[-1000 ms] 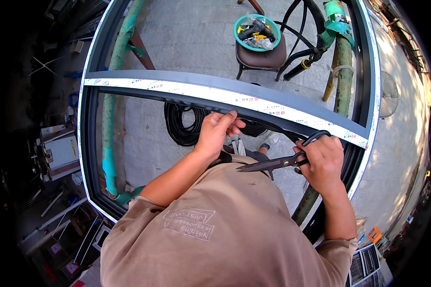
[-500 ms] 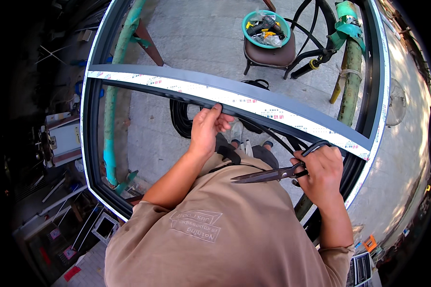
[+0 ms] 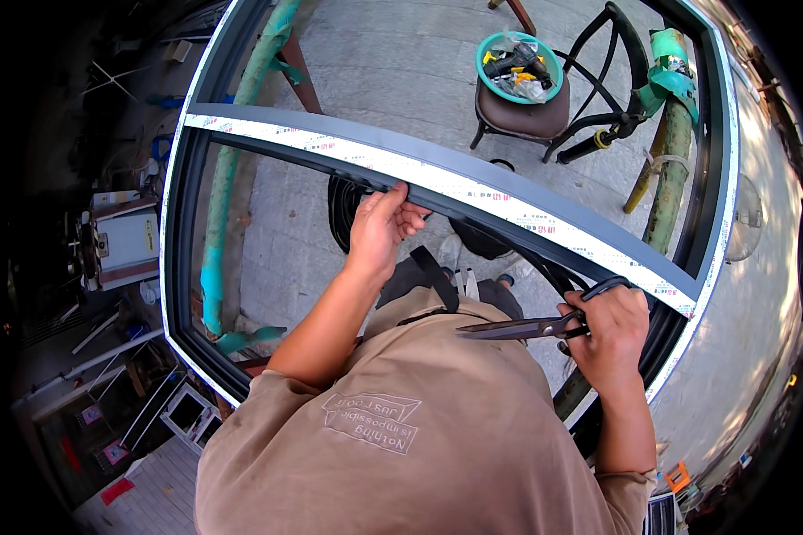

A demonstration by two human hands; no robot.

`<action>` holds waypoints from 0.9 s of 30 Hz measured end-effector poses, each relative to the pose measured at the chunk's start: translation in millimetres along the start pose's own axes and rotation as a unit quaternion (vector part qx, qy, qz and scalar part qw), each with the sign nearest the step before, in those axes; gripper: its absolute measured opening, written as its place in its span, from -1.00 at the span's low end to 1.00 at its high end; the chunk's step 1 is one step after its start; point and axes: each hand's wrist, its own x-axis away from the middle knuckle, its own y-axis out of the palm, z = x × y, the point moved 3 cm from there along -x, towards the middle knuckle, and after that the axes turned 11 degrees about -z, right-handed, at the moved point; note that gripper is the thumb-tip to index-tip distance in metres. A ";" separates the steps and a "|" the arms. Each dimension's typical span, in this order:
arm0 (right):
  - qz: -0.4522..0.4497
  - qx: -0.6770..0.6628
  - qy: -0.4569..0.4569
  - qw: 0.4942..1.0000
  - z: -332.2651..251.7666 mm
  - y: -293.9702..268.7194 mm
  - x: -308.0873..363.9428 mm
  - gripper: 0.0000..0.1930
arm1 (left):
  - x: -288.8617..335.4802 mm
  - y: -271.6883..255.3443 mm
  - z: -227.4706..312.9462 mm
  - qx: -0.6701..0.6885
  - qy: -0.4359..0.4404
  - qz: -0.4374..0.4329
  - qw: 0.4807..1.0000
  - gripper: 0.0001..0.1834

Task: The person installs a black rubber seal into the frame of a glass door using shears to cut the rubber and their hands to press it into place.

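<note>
A large dark grey window frame (image 3: 175, 223) with white printed protective film lies in front of me, crossed by a curved crossbar (image 3: 455, 183). My left hand (image 3: 376, 234) is at the crossbar's near edge, thumb pressed on top and fingers curled beneath, pinching a black sealing strip (image 3: 352, 178) that runs along it. Part of that grip is hidden by the hand. Near the crossbar's right end, my right hand (image 3: 611, 337) is closed round the handles of dark metal scissors (image 3: 519, 330). Their blades point left, in front of my shirt, and look closed together.
Green-wrapped poles (image 3: 219, 223) support the frame. Black coiled strip (image 3: 339, 214) lies on the concrete below. Beyond, a turquoise basin (image 3: 558, 76) with a power drill and small bags sits on a brown chair (image 3: 522, 111). Metal equipment (image 3: 125, 236) stands at left.
My left hand has slid a little left along the crossbar. The view has shifted, so the frame and chair appear farther right. The scissors stay in my right hand.
</note>
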 end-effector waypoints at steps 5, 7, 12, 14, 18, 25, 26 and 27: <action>0.005 -0.004 0.004 1.000 0.5 2.1 0.6 -0.74 | 3.0 0.2 3.2 -0.004 -0.014 0.022 1.000 -0.61; 0.005 0.001 0.004 1.000 0.1 1.9 0.5 -0.76 | 5.3 -5.1 4.5 0.019 -0.012 0.045 0.999 -0.66; 0.008 0.010 0.004 1.000 -1.0 3.4 -0.8 -0.79 | 0.8 -17.6 4.0 -0.065 0.018 0.072 0.995 -0.67; 0.007 0.012 0.005 1.000 -0.9 3.1 -0.9 -0.79 | 0.5 -14.4 3.5 -0.106 0.027 0.087 0.990 -0.67; 0.010 0.007 0.005 1.000 -1.0 2.7 -0.9 -0.79 | 2.7 -9.6 8.1 -0.107 0.026 0.107 0.988 -0.66; 0.009 0.002 0.000 1.000 -1.2 1.9 -1.5 -0.78 | -2.3 -38.4 12.3 -0.107 0.050 0.123 0.985 -0.69; 0.008 0.002 0.002 1.000 -1.3 1.9 -1.5 -0.78 | -2.4 -37.8 11.5 -0.107 0.053 0.127 0.985 -0.69; 0.006 0.003 0.003 1.000 -1.3 2.1 -1.4 -0.78 | -2.9 -35.8 10.2 -0.106 0.056 0.132 0.984 -0.70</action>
